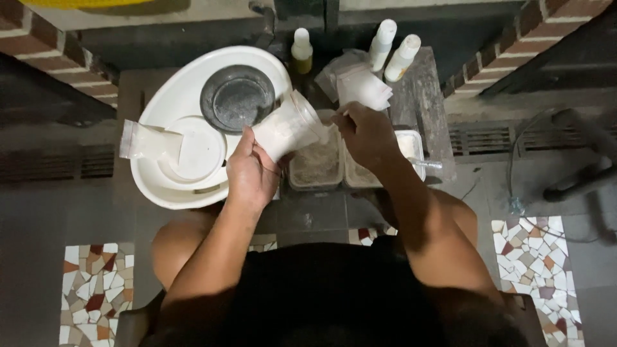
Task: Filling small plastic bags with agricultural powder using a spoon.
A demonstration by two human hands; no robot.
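Head view: the left hand grips a clear plastic jar of pale powder, tilted with its mouth toward the right hand. The right hand is closed around a thin utensil, too small to identify, above three rectangular containers of powder. Left of the jar sits a white basin holding a dark round lid and a small clear bag. Behind stand three squeeze bottles and folded plastic bags.
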